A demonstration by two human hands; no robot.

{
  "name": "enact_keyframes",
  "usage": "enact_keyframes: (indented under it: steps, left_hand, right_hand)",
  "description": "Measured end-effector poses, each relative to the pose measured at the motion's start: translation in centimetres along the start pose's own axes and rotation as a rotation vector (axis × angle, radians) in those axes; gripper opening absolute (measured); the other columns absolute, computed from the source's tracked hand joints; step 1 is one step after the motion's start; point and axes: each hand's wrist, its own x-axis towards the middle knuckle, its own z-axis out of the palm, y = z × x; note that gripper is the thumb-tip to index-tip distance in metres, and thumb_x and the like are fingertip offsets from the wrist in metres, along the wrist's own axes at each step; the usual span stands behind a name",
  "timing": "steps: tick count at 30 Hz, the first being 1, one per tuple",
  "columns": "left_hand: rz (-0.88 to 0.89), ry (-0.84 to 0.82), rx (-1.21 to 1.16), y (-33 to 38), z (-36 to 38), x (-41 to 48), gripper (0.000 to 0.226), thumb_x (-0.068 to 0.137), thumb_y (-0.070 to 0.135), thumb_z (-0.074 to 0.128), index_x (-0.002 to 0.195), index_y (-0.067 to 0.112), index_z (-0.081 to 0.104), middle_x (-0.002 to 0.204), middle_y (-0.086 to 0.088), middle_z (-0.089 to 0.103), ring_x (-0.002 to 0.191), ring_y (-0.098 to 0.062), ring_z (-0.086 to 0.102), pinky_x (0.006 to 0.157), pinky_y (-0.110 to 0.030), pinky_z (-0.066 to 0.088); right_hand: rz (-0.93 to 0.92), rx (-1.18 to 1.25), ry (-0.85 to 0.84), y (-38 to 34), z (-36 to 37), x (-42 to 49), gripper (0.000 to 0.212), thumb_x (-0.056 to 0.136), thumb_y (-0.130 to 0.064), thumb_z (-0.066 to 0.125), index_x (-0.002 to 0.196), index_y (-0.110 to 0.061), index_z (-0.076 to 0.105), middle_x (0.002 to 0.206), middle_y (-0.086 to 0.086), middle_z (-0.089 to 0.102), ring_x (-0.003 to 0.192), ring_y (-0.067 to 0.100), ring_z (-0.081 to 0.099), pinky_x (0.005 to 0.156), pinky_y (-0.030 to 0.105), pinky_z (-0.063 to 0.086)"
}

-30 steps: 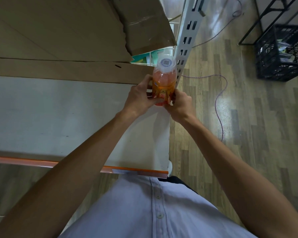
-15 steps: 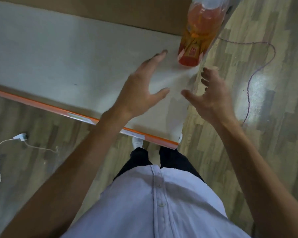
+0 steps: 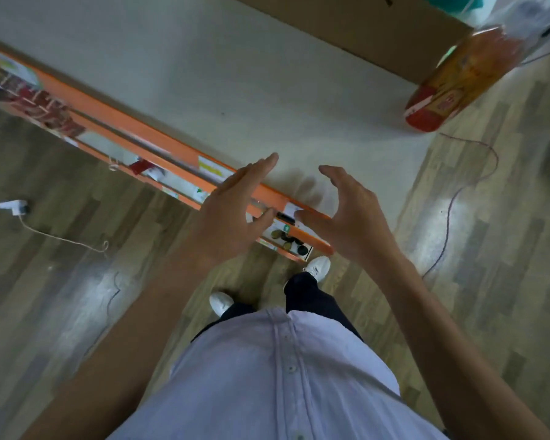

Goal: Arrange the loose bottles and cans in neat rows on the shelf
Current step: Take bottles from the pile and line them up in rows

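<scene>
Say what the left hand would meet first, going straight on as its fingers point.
Probably the cardboard behind the shelf; the left hand points across the shelf, left of the bottle. Height is unclear.

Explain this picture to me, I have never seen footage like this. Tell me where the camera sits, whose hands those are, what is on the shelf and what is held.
There is no machine here. One wide-angle camera sits on a person's head and looks down, so you see their own shirt and arms from above. The left hand and right hand hover open over the front edge of the shelf, fingers spread, and hold nothing. The shelf is a pale board with an orange front strip. One bottle of orange drink stands near its far right corner, apart from both hands. Brown cardboard lies along the back of the shelf.
</scene>
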Motion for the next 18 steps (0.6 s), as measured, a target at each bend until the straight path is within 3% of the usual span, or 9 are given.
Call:
enact_keyframes:
  steps: [3,5,7,9,11,14,18]
  left_hand:
    - [-0.074,0.003,0.004,-2.9,-3.8,-4.9,0.071,0.093,0.023,0.065,0.153,0.034,0.029,0.148,0.006,0.047,0.121,-0.006,0.047,0.091,-0.009,0.038]
    - [-0.155,0.045,-0.026,-5.5,-6.3,-9.0,0.071,0.093,0.019,0.065,0.153,0.033,0.030,0.137,-0.011,0.057,0.111,-0.019,0.048,0.081,-0.017,0.044]
    - [-0.239,0.091,-0.006,-9.0,-8.5,-13.1,0.074,0.091,0.025,0.066,0.152,0.040,0.027,0.146,-0.003,0.050,0.130,-0.020,0.046,0.100,-0.029,0.041]
    - [-0.307,0.097,0.136,-13.2,-10.5,-17.0,0.081,0.084,0.044,0.068,0.152,0.045,0.023,0.158,0.005,0.034,0.146,-0.022,0.030,0.117,-0.044,0.029]
    - [-0.450,0.066,0.255,-16.7,-12.7,-21.0,0.091,0.077,0.058,0.070,0.152,0.047,0.019,0.163,0.001,0.019,0.151,-0.027,0.013,0.119,-0.055,0.013]
    - [-0.631,0.139,0.217,-20.4,-15.5,-26.2,0.093,0.078,0.061,0.070,0.152,0.049,0.014,0.165,0.001,0.008,0.152,-0.026,0.003,0.120,-0.052,0.005]
    - [-0.753,0.245,0.171,-23.5,-18.5,-29.7,0.094,0.079,0.056,0.071,0.152,0.049,0.011,0.165,0.001,0.010,0.152,-0.023,0.005,0.122,-0.048,0.010]
  right_hand:
    - [-0.075,-0.031,-0.047,-4.4,4.4,-0.9,0.078,0.083,-0.045,0.077,0.147,-0.025,0.039,0.142,-0.003,0.054,0.126,0.022,0.053,0.092,0.029,0.041]
    - [-0.122,-0.032,-0.110,-7.8,7.9,-1.6,0.076,0.084,-0.048,0.074,0.147,-0.029,0.037,0.139,-0.006,0.054,0.123,0.020,0.055,0.094,0.037,0.048]
    - [-0.177,-0.048,-0.195,-11.8,11.4,-2.0,0.074,0.086,-0.048,0.071,0.148,-0.031,0.034,0.141,-0.006,0.052,0.124,0.020,0.054,0.097,0.043,0.050]
    - [-0.278,-0.090,-0.264,-15.8,14.9,-2.1,0.079,0.085,-0.050,0.070,0.150,-0.028,0.032,0.147,-0.003,0.047,0.132,0.020,0.047,0.104,0.045,0.045]
    - [-0.378,-0.213,-0.325,-20.0,18.4,-2.2,0.084,0.087,-0.055,0.066,0.155,-0.024,0.028,0.158,0.000,0.035,0.143,0.020,0.035,0.114,0.044,0.035]
    - [-0.510,-0.364,-0.401,-26.0,23.1,-2.5,0.080,0.092,-0.063,0.055,0.157,-0.026,0.027,0.165,0.002,0.023,0.150,0.021,0.023,0.120,0.041,0.025]
    - [-0.634,-0.436,-0.469,-32.0,27.3,-2.1,0.072,0.096,-0.065,0.044,0.156,-0.029,0.027,0.165,-0.001,0.020,0.151,0.020,0.019,0.118,0.039,0.024]
